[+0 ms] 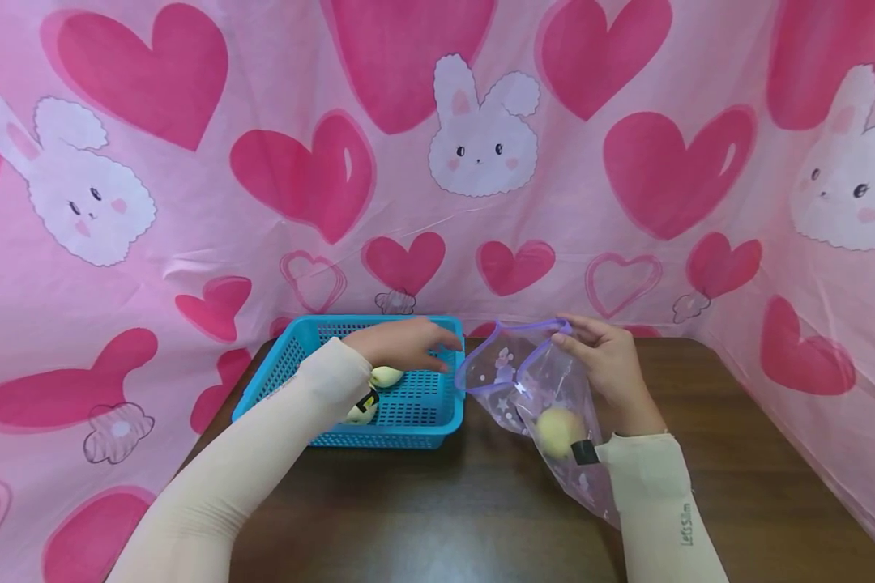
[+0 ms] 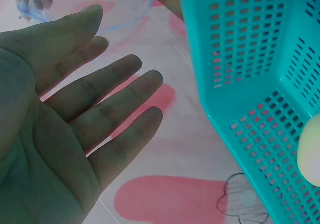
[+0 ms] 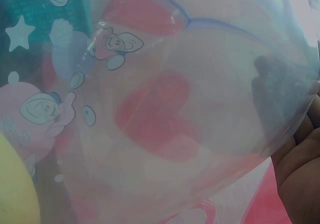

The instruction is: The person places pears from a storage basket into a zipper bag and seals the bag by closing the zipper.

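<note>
Head view: bag rim pinched (seemingly) by right hand.

In the head view, the left hand and its cream sleeve cover part of the pale yellow rounded pieces in the turquoise perforated plastic basket, so their number cannot be told. The right wrist view is blurred; the clear printed zip bag fills it, the right hand's fingers cut off at its right edge.
</note>
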`<control>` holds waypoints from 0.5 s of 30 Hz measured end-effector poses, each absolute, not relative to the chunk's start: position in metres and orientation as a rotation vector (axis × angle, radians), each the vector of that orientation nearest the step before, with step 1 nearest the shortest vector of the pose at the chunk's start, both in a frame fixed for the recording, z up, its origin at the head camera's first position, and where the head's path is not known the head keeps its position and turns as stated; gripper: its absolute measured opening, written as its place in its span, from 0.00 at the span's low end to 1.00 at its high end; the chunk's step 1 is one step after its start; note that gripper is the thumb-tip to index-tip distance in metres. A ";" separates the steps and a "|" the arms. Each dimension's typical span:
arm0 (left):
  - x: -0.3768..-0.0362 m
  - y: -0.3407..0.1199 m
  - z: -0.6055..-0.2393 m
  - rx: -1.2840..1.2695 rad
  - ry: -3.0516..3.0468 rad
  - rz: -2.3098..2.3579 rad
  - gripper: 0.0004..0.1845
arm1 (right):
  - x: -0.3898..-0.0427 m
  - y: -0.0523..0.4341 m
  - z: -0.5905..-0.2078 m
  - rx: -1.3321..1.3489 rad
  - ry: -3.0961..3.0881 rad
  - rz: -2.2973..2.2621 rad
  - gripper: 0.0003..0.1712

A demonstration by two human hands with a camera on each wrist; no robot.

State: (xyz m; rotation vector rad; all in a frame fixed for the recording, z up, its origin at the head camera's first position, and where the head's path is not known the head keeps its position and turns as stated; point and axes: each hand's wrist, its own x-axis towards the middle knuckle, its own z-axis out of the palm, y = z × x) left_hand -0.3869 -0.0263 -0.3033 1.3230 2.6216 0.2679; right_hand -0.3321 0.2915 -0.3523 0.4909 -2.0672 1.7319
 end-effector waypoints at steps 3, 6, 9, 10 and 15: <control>-0.389 -0.034 -0.306 1.298 2.633 0.259 0.31 | -0.332 0.291 -0.353 0.489 -2.071 1.732 0.21; -0.390 -0.042 -0.309 1.280 2.638 0.261 0.30 | -0.332 0.292 -0.353 0.477 -2.080 1.733 0.22; -0.391 -0.048 -0.310 1.268 2.646 0.271 0.29 | -0.332 0.292 -0.353 0.463 -2.091 1.732 0.22; -0.392 -0.050 -0.310 1.266 2.646 0.278 0.29 | -0.332 0.292 -0.353 0.460 -2.097 1.725 0.22; -0.393 -0.057 -0.313 1.214 2.663 0.299 0.28 | -0.331 0.293 -0.353 0.458 -2.116 1.698 0.24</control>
